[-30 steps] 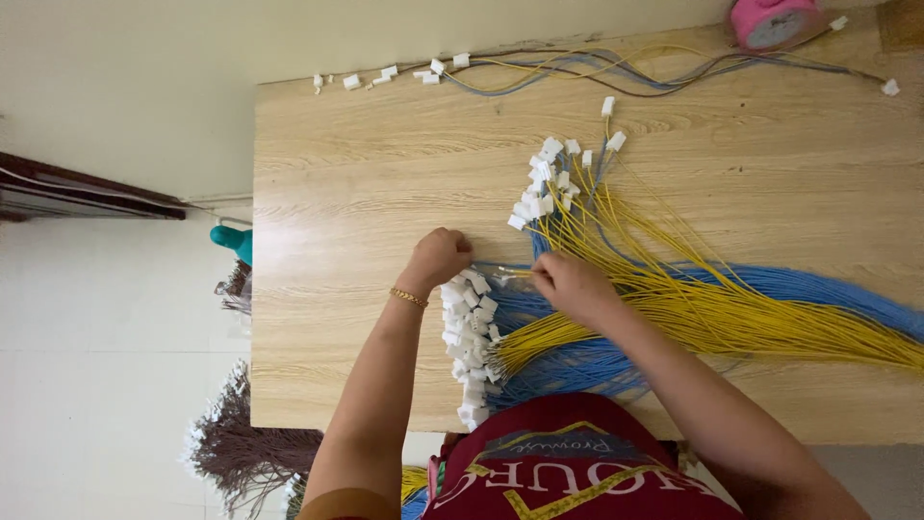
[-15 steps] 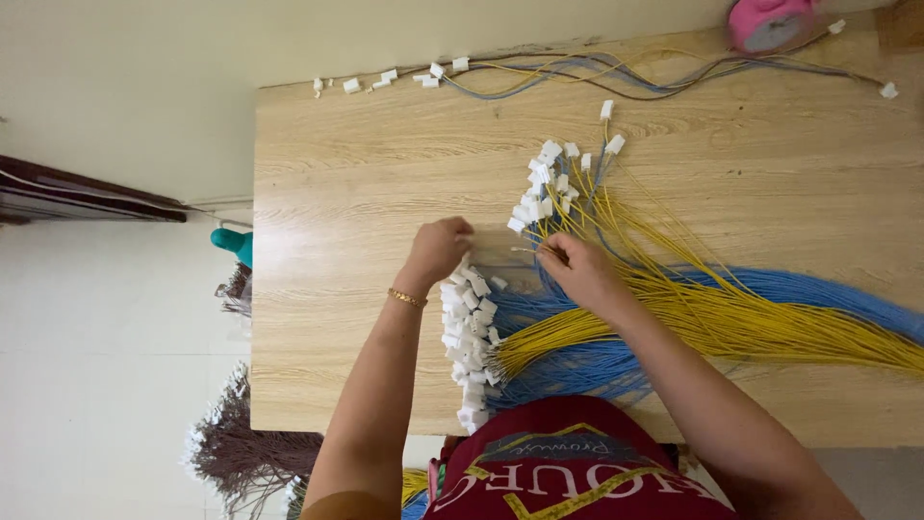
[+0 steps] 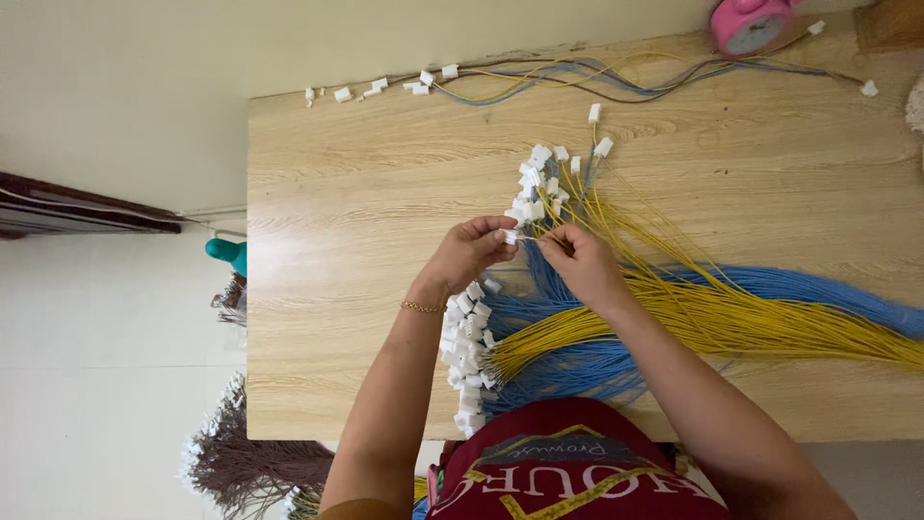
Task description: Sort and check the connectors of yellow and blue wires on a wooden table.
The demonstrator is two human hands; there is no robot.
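My left hand (image 3: 470,252) pinches a small white connector (image 3: 510,236) at its fingertips. My right hand (image 3: 577,262) faces it a few centimetres away, pinching the thin wire ends that lead toward that connector. Both hands hover over a wooden table (image 3: 366,193). Beneath them lies a bundle of yellow wires (image 3: 731,318) and blue wires (image 3: 808,289) fanning out to the right. A cluster of wired white connectors (image 3: 544,178) sits just beyond my hands. Another pile of white connectors (image 3: 467,356) lies by my left wrist.
Loose white connectors (image 3: 385,87) and a strand of mixed wires (image 3: 616,77) lie along the table's far edge. A pink round object (image 3: 746,21) stands at the back right. Brown wire bundles (image 3: 241,462) hang off the left, near a teal object (image 3: 226,255).
Both hands have lifted from the connector pile and moved together toward the table's middle. My left hand now holds a white connector and my right hand brings wire ends to it.
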